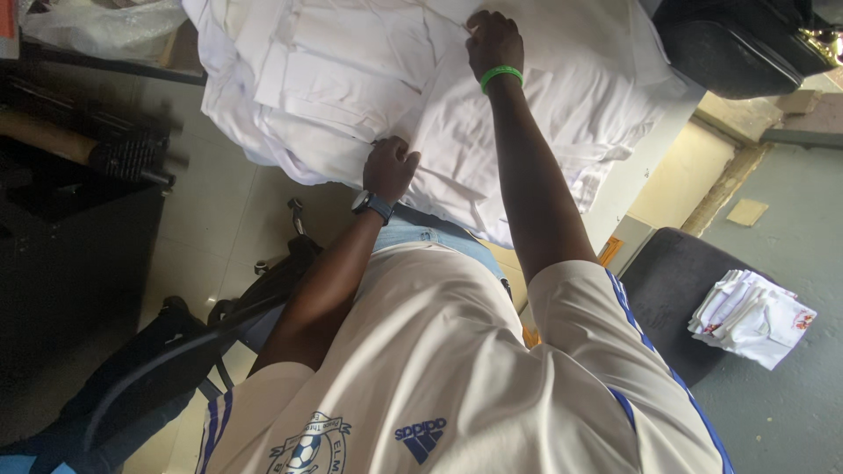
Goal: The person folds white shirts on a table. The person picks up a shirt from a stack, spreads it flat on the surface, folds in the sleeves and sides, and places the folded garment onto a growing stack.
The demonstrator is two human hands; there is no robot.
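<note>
Left hand pinches shirt edge, right hand grips its far fold; uneven pull could skew the stack.

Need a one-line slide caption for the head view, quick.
Both hands on a pile of white shirts: left hand grips its near edge, right hand presses farther in.

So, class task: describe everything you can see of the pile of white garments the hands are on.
The pile of white garments looks like thin, smooth cotton shirts, folded and stacked loosely, with creases and seams showing. It lies on a work surface and spills over its edge. The left hand grips its near edge; the right hand, with a green wristband, presses on top further in.
</note>
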